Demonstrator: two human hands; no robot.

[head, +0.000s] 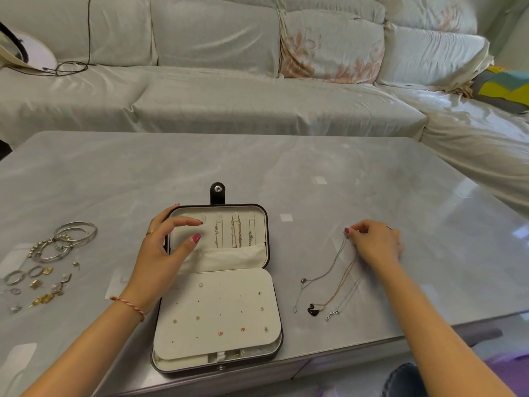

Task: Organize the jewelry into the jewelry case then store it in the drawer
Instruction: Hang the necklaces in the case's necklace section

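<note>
A sofa [257, 81] under a pale cover fills the 12 o'clock half of the view, with a patchwork cushion [506, 90] at 2 o'clock and a round mirror [25, 53] with a dark cord at 10 o'clock. Below it lies the grey glossy worktop [286, 173].

The case [217, 282] lies open near 6 o'clock on the worktop, close to its near edge, its snap tab pointing to 12. In the lid half hang three or four chains [234, 232] above a cream pocket. The near half is covered by a cream card [217, 313] holding small studs.

The left hand [169, 247] rests at the 9 o'clock edge of the lid, fingers [186, 223] spread wide and loosely bent over the lining, holding nothing; a ring sits on one finger and a braided band on the wrist.

The right hand [375, 242] is at 3 o'clock from the case, well apart from it, its fingers narrow and pinching the top of a silver necklace [323, 275]. That chain trails toward 7 o'clock to a small pendant. Beside it lie a gold necklace [337, 287] with a black swan pendant [313, 310] and another silver one [343, 302], all on the worktop.

At 9 o'clock, near the left edge, sit bangles [71, 237]; just toward 6 o'clock from them are rings [14, 277] and small gold earrings [43, 299].
</note>
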